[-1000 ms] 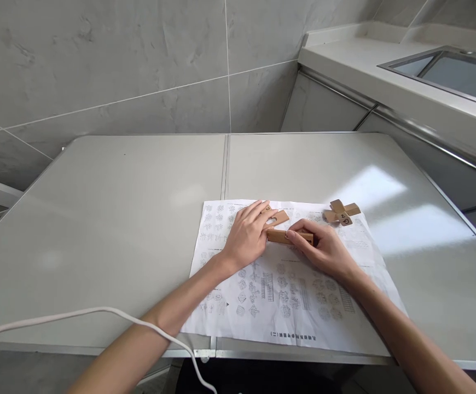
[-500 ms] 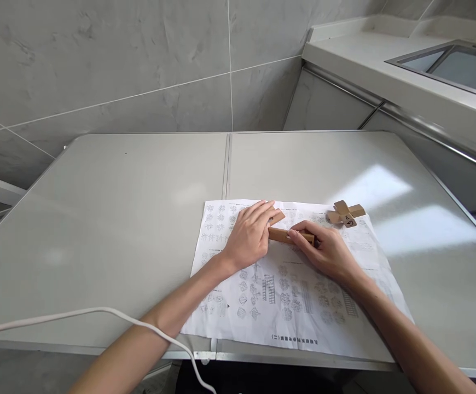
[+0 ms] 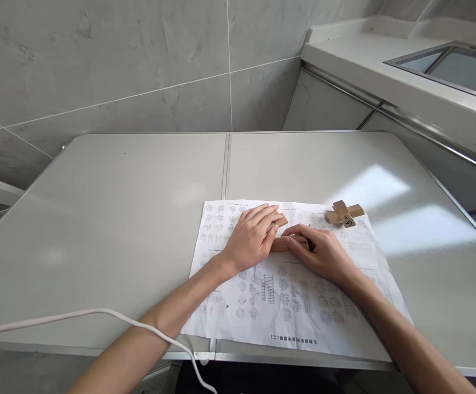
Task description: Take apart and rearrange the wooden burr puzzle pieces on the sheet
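On the printed paper sheet (image 3: 299,317), my right hand (image 3: 324,250) pinches a brown wooden puzzle piece (image 3: 278,245), a short bar lying crosswise with a dark marking near its right end. My left hand (image 3: 249,239) curves over another wooden puzzle piece (image 3: 281,220), which pokes out beyond its fingertips; most of that piece is hidden. The left thumb touches the left end of the bar in my right hand. Beyond the right hand, a cross-shaped cluster of joined wooden pieces (image 3: 344,213), marked with black characters, rests at the sheet's far right corner.
A pale folding table (image 3: 119,230) with a centre seam carries the sheet. A white cable (image 3: 98,311) runs across the near left edge and over my left forearm. A grey tiled wall (image 3: 139,54) stands behind; a counter with a sink (image 3: 459,65) is at right.
The bar in my right hand has shifted slightly left and nearer to me, its marked face showing more. My left thumb has moved onto its end. The cross-shaped cluster stays put.
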`<action>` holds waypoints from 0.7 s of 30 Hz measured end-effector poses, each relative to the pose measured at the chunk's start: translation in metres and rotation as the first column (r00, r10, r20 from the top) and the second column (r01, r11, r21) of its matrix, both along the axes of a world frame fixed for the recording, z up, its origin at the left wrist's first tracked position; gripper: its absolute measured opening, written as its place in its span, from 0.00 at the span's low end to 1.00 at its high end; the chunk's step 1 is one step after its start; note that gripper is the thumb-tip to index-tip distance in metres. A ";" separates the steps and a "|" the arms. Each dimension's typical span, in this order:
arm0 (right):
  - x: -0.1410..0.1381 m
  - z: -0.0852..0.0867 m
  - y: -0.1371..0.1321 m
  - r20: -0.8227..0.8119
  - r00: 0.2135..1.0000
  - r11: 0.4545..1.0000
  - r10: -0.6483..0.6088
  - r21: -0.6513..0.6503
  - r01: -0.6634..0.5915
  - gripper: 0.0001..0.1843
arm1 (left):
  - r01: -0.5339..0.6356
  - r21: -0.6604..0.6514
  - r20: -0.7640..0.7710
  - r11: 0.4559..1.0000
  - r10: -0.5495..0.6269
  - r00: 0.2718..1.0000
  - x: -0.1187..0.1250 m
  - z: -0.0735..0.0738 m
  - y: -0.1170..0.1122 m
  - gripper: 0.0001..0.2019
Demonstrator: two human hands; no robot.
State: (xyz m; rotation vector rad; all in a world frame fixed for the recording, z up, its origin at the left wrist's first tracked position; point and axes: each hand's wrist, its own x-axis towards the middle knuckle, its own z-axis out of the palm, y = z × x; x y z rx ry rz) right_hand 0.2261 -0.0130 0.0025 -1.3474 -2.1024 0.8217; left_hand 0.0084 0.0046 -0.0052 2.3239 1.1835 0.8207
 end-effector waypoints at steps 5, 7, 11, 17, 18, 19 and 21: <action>-0.001 -0.004 0.000 0.068 0.998 0.993 0.017 0.112 -0.025 0.11 | 0.035 0.014 -0.050 0.999 -0.034 0.998 0.000 0.000 0.000 0.16; -0.001 -0.005 0.000 0.093 0.995 0.989 0.023 0.145 -0.036 0.12 | 0.038 0.021 -0.056 0.999 -0.037 0.998 0.000 0.000 0.000 0.16; -0.001 -0.006 0.000 0.102 0.995 0.983 0.024 0.179 -0.042 0.11 | 0.035 0.030 -0.057 0.999 -0.033 0.998 0.000 0.000 0.000 0.15; -0.001 -0.006 -0.001 0.118 0.993 0.975 0.014 0.217 -0.040 0.12 | 0.043 0.016 -0.065 0.999 -0.041 0.997 0.000 0.004 -0.001 0.15; -0.001 -0.006 0.000 0.122 0.992 0.974 0.011 0.225 -0.039 0.12 | 0.047 0.013 -0.068 0.999 -0.046 0.997 0.000 0.004 -0.001 0.15; -0.002 -0.007 0.000 0.128 0.992 0.971 0.007 0.234 -0.037 0.12 | 0.050 0.011 -0.070 0.999 -0.049 0.996 0.000 0.004 -0.001 0.15; -0.002 -0.008 0.000 0.141 0.990 0.966 -0.009 0.258 -0.028 0.13 | 0.053 0.009 -0.072 0.999 -0.052 0.996 0.000 0.003 -0.001 0.15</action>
